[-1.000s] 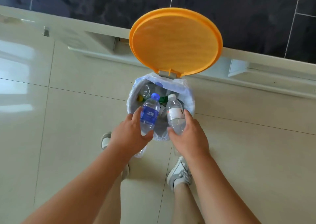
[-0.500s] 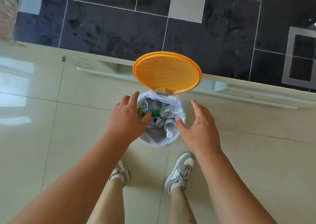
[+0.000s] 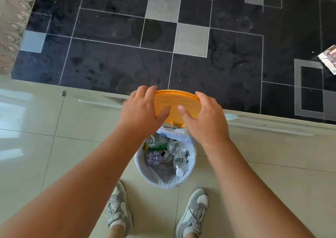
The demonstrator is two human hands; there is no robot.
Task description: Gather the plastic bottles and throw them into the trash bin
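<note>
Looking down from head height at a small round trash bin lined with a pale plastic bag, standing on cream floor tiles between the person's two grey sneakers and a band of dark tiled floor beyond. Several clear plastic bottles lie jumbled inside the bin, one with a white cap toward the near right, one with a green label toward the far left. No bottle is in either hand.

The bin's orange lid stands raised on its hinge at the far side. The left hand grips the lid's left edge, fingers curled over the top rim and thumb pressed on the lid's face. The right hand holds the right edge the same way, fingers wrapped over the rim, thumb on the face. Neither hand is open.

The bottles appear to be already in, and the hands seem set to bring the lid down. The likely trouble: the topmost bottles sit high near the hinge, so the lid could catch on them and fail to shut, or pinch the loose bag edge. Pressing hard could tip the light bin toward the feet. A piece of printed paper lies on the dark floor at far right.
</note>
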